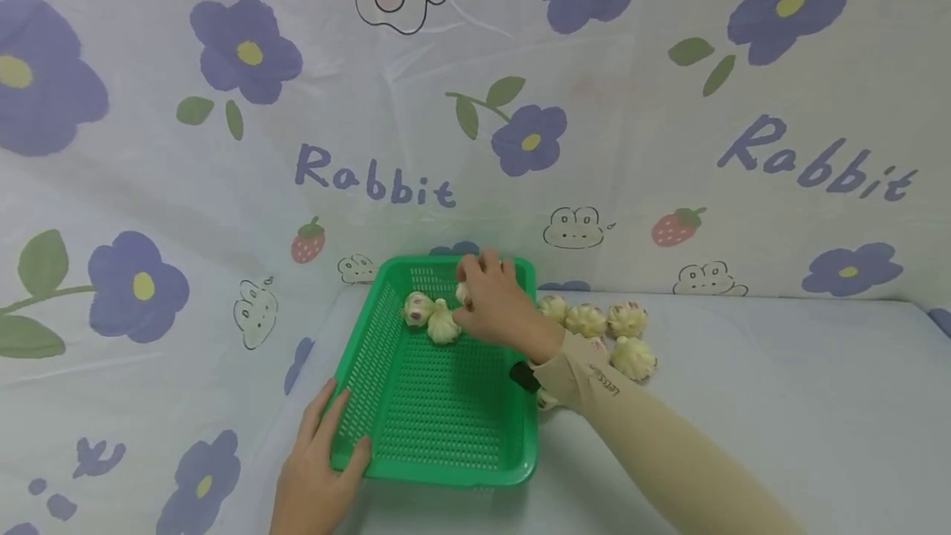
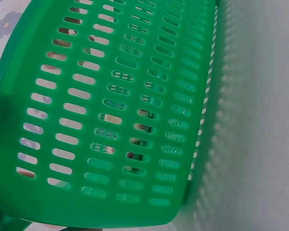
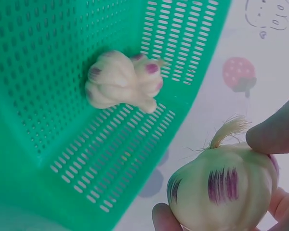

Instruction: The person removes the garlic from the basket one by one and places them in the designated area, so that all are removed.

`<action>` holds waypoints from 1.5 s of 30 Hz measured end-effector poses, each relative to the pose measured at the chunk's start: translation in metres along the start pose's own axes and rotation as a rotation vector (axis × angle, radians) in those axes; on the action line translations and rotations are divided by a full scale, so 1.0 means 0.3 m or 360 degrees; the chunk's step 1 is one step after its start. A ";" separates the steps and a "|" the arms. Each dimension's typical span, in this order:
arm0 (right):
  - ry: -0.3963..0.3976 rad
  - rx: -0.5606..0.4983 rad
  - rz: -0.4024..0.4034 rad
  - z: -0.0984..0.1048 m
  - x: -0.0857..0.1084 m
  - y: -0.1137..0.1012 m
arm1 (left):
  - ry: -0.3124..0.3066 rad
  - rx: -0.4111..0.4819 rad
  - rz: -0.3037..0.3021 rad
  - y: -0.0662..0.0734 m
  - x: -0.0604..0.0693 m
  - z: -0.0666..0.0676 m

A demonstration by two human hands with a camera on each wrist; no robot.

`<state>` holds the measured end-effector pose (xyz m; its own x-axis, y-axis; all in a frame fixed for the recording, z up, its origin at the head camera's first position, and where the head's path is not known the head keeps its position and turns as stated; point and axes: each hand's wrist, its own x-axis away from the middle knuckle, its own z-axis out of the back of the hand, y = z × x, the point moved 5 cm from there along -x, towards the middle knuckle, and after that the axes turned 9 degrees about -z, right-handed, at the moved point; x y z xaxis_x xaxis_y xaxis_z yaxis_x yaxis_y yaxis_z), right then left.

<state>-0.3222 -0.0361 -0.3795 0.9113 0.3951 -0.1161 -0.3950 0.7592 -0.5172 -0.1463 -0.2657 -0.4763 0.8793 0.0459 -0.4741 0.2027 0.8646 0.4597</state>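
A green plastic basket (image 1: 438, 473) with slotted walls stands on the table. The left hand (image 1: 315, 469) rests at its front left corner, with fairly straight fingers along the rim. The left wrist view shows only the basket's slotted side (image 2: 77, 106); no left fingers appear there. Over the basket's back right part, the right hand (image 1: 498, 304) holds a garlic bulb (image 3: 226, 187) with purple streaks and a tuft of roots, pinched between thumb and fingers. Two more bulbs, one garlic bulb (image 1: 418, 309) and another garlic bulb (image 1: 443, 324), lie touching near the basket's back left.
Right of the basket, several garlic bulbs (image 1: 633, 358) lie on the white table (image 1: 780, 403), some partly hidden by the right forearm. A small black device (image 1: 524, 376) is at the right wrist. A flower-printed cloth (image 1: 631, 106) hangs behind and to the left.
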 end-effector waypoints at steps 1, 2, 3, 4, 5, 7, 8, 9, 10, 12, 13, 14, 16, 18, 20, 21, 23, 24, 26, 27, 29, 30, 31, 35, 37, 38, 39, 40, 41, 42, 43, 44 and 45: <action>0.0018 -0.0002 0.0015 0.007 0.012 0.002 | -0.0001 0.0002 -0.0003 0.000 -0.001 0.001; 0.0034 0.0000 0.0034 0.013 0.023 0.003 | 0.0000 0.0004 -0.0005 0.000 -0.002 0.002; 0.0049 0.0001 0.0051 0.018 0.033 0.005 | -0.0003 0.0005 -0.0006 0.000 -0.002 0.003; 0.0068 0.0000 0.0073 0.024 0.045 0.006 | -0.0005 0.0006 -0.0004 0.000 -0.002 0.003; 0.0084 -0.0014 0.0085 0.028 0.057 0.008 | -0.0008 0.0010 -0.0002 -0.001 -0.003 0.004; 0.0101 -0.0056 0.0094 0.039 0.082 0.015 | -0.0020 0.0014 0.0005 -0.002 -0.002 0.003; 0.0116 -0.0075 0.0099 0.044 0.093 0.020 | -0.0026 0.0016 0.0010 -0.002 -0.002 0.002; 0.0133 -0.0098 0.0103 0.051 0.105 0.026 | -0.0033 0.0017 0.0015 -0.002 -0.002 0.001; 0.0151 -0.0119 0.0101 0.057 0.117 0.033 | -0.0038 0.0020 0.0019 -0.002 -0.002 0.001; 0.0207 -0.0151 0.0106 0.071 0.139 0.049 | -0.0050 0.0024 0.0028 -0.003 -0.002 -0.001; 0.0244 -0.0164 0.0112 0.079 0.149 0.059 | -0.0055 0.0024 0.0031 -0.003 -0.002 -0.001; 0.0273 -0.0176 0.0118 0.088 0.160 0.067 | -0.0057 0.0024 0.0032 -0.002 -0.002 -0.001; 0.0336 -0.0184 0.0123 0.104 0.180 0.085 | -0.0058 0.0019 0.0030 -0.002 -0.002 -0.002; 0.0380 -0.0188 0.0112 0.117 0.198 0.105 | -0.0045 0.0012 0.0016 -0.003 -0.003 -0.002; 0.0397 -0.0181 0.0082 0.125 0.215 0.125 | -0.0028 0.0005 -0.0001 -0.004 -0.004 -0.003; 0.0407 -0.0176 0.0066 0.127 0.224 0.135 | -0.0024 0.0001 -0.0007 -0.005 -0.004 -0.004; 0.0421 -0.0168 0.0038 0.131 0.242 0.158 | -0.0012 -0.0002 -0.0020 -0.006 -0.004 -0.005; 0.0431 -0.0163 0.0031 0.134 0.253 0.167 | -0.0007 -0.0004 -0.0028 -0.005 -0.004 -0.006; 0.0458 -0.0164 0.0025 0.140 0.275 0.187 | 0.0002 -0.0002 -0.0040 -0.004 -0.005 -0.006; 0.0475 -0.0162 0.0025 0.142 0.285 0.197 | 0.0007 -0.0002 -0.0048 -0.003 -0.006 -0.005; 0.0500 -0.0158 0.0024 0.145 0.305 0.217 | 0.0015 0.0001 -0.0061 -0.002 -0.007 -0.005; 0.0509 -0.0160 0.0020 0.144 0.315 0.228 | 0.0015 0.0004 -0.0061 -0.002 -0.008 -0.004; 0.0513 -0.0166 0.0013 0.142 0.324 0.239 | 0.0011 0.0006 -0.0057 -0.002 -0.007 -0.004; 0.0528 -0.0164 -0.0019 0.125 0.358 0.284 | -0.0010 0.0006 -0.0032 -0.006 -0.005 -0.005; 0.0522 -0.0154 -0.0048 0.113 0.376 0.306 | -0.0014 0.0004 -0.0025 -0.007 -0.004 -0.005; 0.0519 -0.0146 -0.0057 0.108 0.385 0.316 | -0.0014 0.0003 -0.0025 -0.007 -0.003 -0.005; 0.0512 -0.0139 -0.0067 0.102 0.393 0.326 | -0.0014 0.0003 -0.0026 -0.006 -0.003 -0.005; 0.0505 -0.0134 -0.0078 0.096 0.402 0.335 | -0.0012 0.0003 -0.0026 -0.005 -0.003 -0.005; 0.0501 -0.0127 -0.0085 0.090 0.409 0.343 | -0.0010 0.0002 -0.0025 -0.005 -0.003 -0.005; 0.0495 -0.0127 -0.0093 0.084 0.416 0.352 | -0.0009 0.0003 -0.0025 -0.004 -0.003 -0.005; 0.0495 -0.0124 -0.0092 0.079 0.423 0.359 | -0.0008 0.0003 -0.0023 -0.004 -0.003 -0.005; 0.0498 -0.0117 -0.0091 0.073 0.428 0.366 | -0.0006 0.0004 -0.0023 -0.003 -0.002 -0.005; 0.0501 -0.0112 -0.0090 0.066 0.434 0.372 | -0.0007 0.0005 -0.0021 -0.003 -0.002 -0.005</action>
<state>-0.2501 0.1104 -0.4356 0.9271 0.1655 -0.3362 -0.3436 0.7335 -0.5865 -0.1477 -0.2658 -0.4775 0.8785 0.0321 -0.4767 0.2158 0.8635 0.4558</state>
